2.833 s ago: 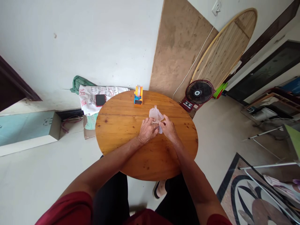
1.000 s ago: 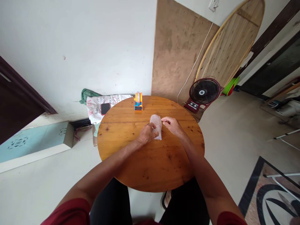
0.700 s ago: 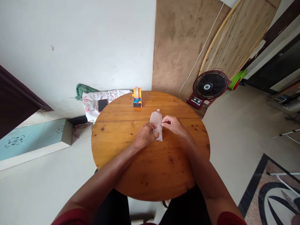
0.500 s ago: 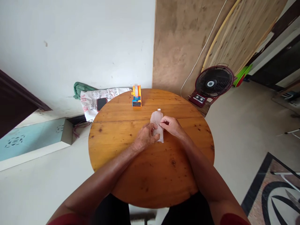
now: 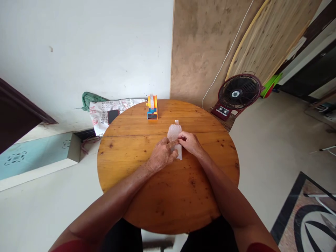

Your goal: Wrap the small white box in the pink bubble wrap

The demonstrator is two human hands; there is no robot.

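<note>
While one round table (image 5: pixel 162 203) reaches well past them on every side, two hands sit close mid-table: the left hand (image 5: pixel 162 154), thumb and forefinger apart, rests on one crinkled, translucent white sheet (image 5: pixel 174 131); the fingers of the right hand (image 5: pixel 191 142) bunch at its right edge, whether gripping I cannot tell. One orange-and-blue dispenser (image 5: pixel 152 108) stands near the far edge.

My left hand (image 5: pixel 163 154) covers the middle of the pale sheet (image 5: pixel 174 131), and I cannot tell if my right hand (image 5: pixel 191 142) pinches it. The smaller print (image 5: pixel 134 102) on the sack (image 5: pixel 98 129) is unreadable; the round board (image 5: pixel 279 38) is cut by the upper edge.
</note>
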